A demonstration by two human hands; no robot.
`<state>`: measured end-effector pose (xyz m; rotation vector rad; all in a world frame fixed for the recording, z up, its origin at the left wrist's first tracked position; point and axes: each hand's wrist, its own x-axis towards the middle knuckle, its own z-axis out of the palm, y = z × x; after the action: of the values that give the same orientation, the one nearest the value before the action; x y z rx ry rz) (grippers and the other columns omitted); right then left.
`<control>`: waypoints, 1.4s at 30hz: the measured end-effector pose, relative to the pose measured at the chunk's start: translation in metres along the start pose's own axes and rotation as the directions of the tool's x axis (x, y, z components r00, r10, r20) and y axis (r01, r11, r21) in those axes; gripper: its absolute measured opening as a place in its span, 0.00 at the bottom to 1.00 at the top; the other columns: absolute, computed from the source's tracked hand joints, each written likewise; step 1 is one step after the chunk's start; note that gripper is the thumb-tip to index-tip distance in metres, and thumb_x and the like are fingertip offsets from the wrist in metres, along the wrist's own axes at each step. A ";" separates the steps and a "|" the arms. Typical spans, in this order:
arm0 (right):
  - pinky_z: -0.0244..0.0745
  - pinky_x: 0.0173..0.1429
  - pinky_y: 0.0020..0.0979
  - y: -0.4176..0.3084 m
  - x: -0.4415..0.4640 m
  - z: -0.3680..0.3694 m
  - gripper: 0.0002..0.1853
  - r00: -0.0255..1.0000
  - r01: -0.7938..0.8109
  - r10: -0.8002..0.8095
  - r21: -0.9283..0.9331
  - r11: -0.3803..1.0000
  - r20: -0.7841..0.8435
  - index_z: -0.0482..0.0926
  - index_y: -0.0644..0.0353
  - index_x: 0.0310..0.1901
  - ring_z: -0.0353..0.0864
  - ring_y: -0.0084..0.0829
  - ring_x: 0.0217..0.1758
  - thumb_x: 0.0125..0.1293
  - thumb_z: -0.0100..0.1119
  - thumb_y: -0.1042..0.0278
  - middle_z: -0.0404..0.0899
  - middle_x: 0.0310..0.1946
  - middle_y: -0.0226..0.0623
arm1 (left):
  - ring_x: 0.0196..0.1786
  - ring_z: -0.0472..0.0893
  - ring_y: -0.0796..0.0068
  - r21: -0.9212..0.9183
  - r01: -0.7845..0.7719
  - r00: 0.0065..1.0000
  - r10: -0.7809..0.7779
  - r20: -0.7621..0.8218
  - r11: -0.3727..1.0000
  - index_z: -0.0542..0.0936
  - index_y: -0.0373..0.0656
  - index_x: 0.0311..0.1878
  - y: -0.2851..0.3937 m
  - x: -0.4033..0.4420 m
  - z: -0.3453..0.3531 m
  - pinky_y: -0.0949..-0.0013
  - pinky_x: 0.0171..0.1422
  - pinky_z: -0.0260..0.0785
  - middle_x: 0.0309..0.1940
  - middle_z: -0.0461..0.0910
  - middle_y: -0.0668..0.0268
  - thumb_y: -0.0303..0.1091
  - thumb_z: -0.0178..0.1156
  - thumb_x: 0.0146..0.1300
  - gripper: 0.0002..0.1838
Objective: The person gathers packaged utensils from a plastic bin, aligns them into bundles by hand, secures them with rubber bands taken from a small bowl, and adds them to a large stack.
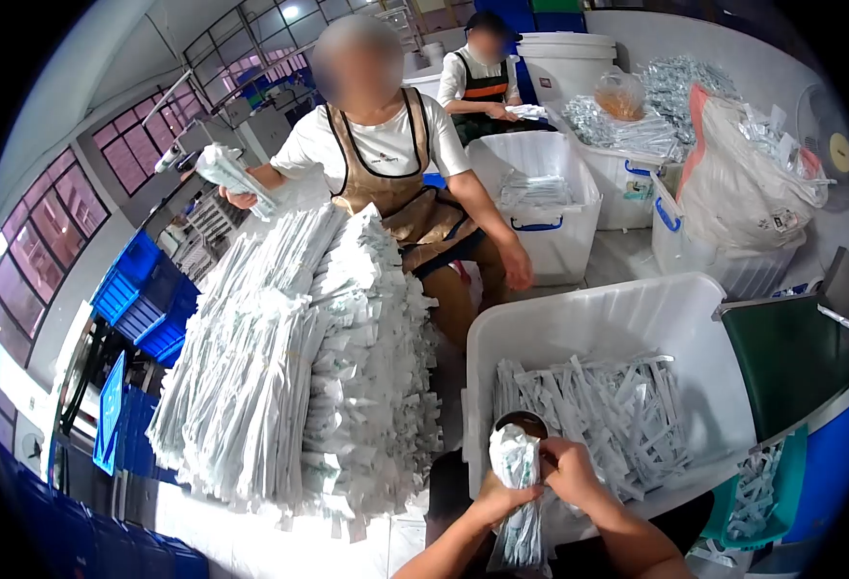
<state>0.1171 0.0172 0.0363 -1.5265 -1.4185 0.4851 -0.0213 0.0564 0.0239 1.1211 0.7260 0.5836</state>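
Note:
My left hand (pixel 504 499) is wrapped round a bundle of slim white packets (pixel 516 458), which stands nearly upright in front of me. At the bundle's right side, my right hand (pixel 571 473) is closed against it with fingers bent; its fingertips are partly hidden. Just behind the bundle's top shows a dark round rim (pixel 523 421), too covered to name. Beyond my hands is a large white bin (pixel 598 314) with many loose slim packets (pixel 608 405) lying in it.
A tall stack of white packets (pixel 289 367) stands at left. Behind it, a person in an apron (pixel 395 164) holds a bundle (pixel 236 179). Another person (pixel 482 82) works farther back. Blue crates (pixel 144 289), a green tray (pixel 791 482) and a full sack (pixel 743 183) stand around.

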 end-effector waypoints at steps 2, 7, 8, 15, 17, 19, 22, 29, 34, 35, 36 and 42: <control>0.71 0.32 0.37 -0.013 -0.009 -0.020 0.05 1.000 0.029 -0.029 -0.151 0.988 0.002 0.77 0.63 0.29 0.76 0.45 0.28 0.47 0.57 0.74 0.76 0.25 0.44 | 0.39 0.73 0.77 0.118 -0.047 0.998 0.042 0.048 0.992 0.72 0.36 0.43 0.008 -0.003 0.013 0.74 0.44 0.66 0.35 0.74 0.68 0.24 0.65 0.37 0.24; 0.70 0.28 0.38 -0.038 -0.027 -0.057 0.05 0.980 0.188 -0.197 -0.353 0.917 0.010 0.71 0.61 0.28 0.75 0.45 0.25 0.49 0.55 0.73 0.73 0.22 0.40 | 0.35 0.74 0.77 -0.075 -0.059 0.997 0.063 0.054 0.995 0.73 0.37 0.39 0.022 -0.007 0.039 0.74 0.39 0.67 0.31 0.74 0.67 0.22 0.63 0.37 0.20; 0.70 0.28 0.38 -0.033 -0.025 -0.059 0.05 0.980 0.191 -0.200 -0.354 0.916 0.012 0.71 0.61 0.28 0.75 0.45 0.25 0.49 0.55 0.73 0.73 0.22 0.40 | 0.35 0.74 0.77 -0.076 -0.062 0.996 0.066 0.053 0.995 0.73 0.37 0.39 0.026 -0.011 0.042 0.74 0.39 0.67 0.31 0.74 0.67 0.22 0.63 0.37 0.20; 0.69 0.33 0.28 0.058 -0.014 -0.058 0.05 0.957 -0.026 0.175 0.533 0.846 -0.231 0.68 0.62 0.23 0.76 0.29 0.28 0.54 0.44 0.81 0.75 0.22 0.36 | 0.27 0.69 0.76 -0.530 0.508 0.718 0.006 0.696 0.679 0.63 0.42 0.44 0.003 -0.041 0.046 0.71 0.39 0.61 0.24 0.66 0.69 0.23 0.62 0.35 0.29; 0.67 0.39 0.28 0.044 -0.068 -0.054 0.12 0.936 -0.290 0.338 0.758 0.585 0.097 0.65 0.60 0.15 0.69 0.26 0.26 0.49 0.40 0.87 0.68 0.16 0.33 | 0.27 0.68 0.76 -0.587 0.469 0.752 0.050 0.657 0.660 0.64 0.43 0.39 -0.017 -0.040 0.024 0.71 0.39 0.61 0.23 0.65 0.71 0.27 0.62 0.35 0.24; 0.63 0.43 0.40 -0.005 -0.095 -0.046 0.11 0.989 -0.054 0.143 0.987 0.153 0.032 0.63 0.59 0.13 0.66 0.34 0.25 0.45 0.46 0.86 0.66 0.15 0.36 | 0.26 0.67 0.76 -0.624 0.432 0.779 0.078 0.622 0.651 0.65 0.43 0.38 -0.029 -0.038 0.015 0.70 0.40 0.60 0.23 0.64 0.71 0.29 0.61 0.35 0.23; 0.63 0.57 0.41 -0.037 -0.088 -0.048 0.06 0.934 0.105 0.326 0.984 0.141 -0.146 0.74 0.64 0.22 0.75 0.38 0.39 0.50 0.49 0.84 0.75 0.26 0.41 | 0.26 0.68 0.76 -0.608 0.539 0.724 0.049 0.688 0.583 0.65 0.42 0.39 -0.035 -0.036 0.031 0.70 0.40 0.60 0.24 0.65 0.70 0.29 0.62 0.35 0.24; 0.58 0.63 0.36 -0.048 -0.038 -0.088 0.42 0.958 0.084 -0.212 0.520 0.850 0.192 0.54 0.70 0.60 0.61 0.40 0.63 0.46 0.68 0.67 0.58 0.60 0.49 | 0.27 0.73 0.72 -0.481 0.501 0.735 -0.061 0.675 0.719 0.68 0.36 0.42 -0.026 -0.037 0.062 0.72 0.31 0.68 0.24 0.70 0.62 0.23 0.58 0.41 0.20; 0.73 0.40 0.29 -0.092 -0.016 -0.118 0.15 0.636 0.239 -0.109 -0.060 0.969 0.764 0.78 0.66 0.29 0.80 0.27 0.33 0.40 0.68 0.66 0.80 0.27 0.38 | 0.27 0.74 0.68 -0.318 0.454 0.636 -0.053 0.770 0.832 0.70 0.34 0.37 -0.031 -0.034 0.094 0.70 0.32 0.67 0.23 0.72 0.59 0.22 0.59 0.38 0.18; 0.73 0.40 0.29 -0.096 -0.014 -0.122 0.15 0.628 0.247 -0.110 -0.064 0.967 0.770 0.78 0.66 0.29 0.80 0.27 0.33 0.40 0.68 0.66 0.80 0.27 0.38 | 0.27 0.74 0.69 -0.270 0.468 0.664 -0.132 0.736 0.842 0.70 0.35 0.37 -0.028 -0.038 0.100 0.71 0.31 0.67 0.22 0.71 0.59 0.21 0.60 0.37 0.18; 0.73 0.37 0.27 -0.102 -0.011 -0.127 0.12 0.562 0.257 -0.060 -0.105 0.961 0.825 0.78 0.66 0.25 0.79 0.25 0.30 0.40 0.67 0.67 0.79 0.24 0.36 | 0.27 0.74 0.69 -0.297 0.461 0.629 -0.072 0.774 0.836 0.70 0.35 0.36 -0.024 -0.040 0.107 0.71 0.31 0.67 0.23 0.72 0.59 0.21 0.60 0.36 0.18; 0.73 0.35 0.27 -0.054 -0.024 -0.128 0.20 0.754 0.020 -0.248 0.357 0.934 0.608 0.77 0.64 0.36 0.78 0.30 0.26 0.43 0.67 0.59 0.78 0.30 0.39 | 0.26 0.74 0.71 -0.297 0.429 0.566 0.002 0.824 0.853 0.70 0.36 0.37 -0.012 -0.038 0.116 0.72 0.33 0.67 0.24 0.72 0.61 0.23 0.61 0.39 0.18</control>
<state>0.1851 -0.0598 0.1325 -0.9943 -1.8362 1.1847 0.0437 -0.0440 0.0505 0.6836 -0.1061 -0.0334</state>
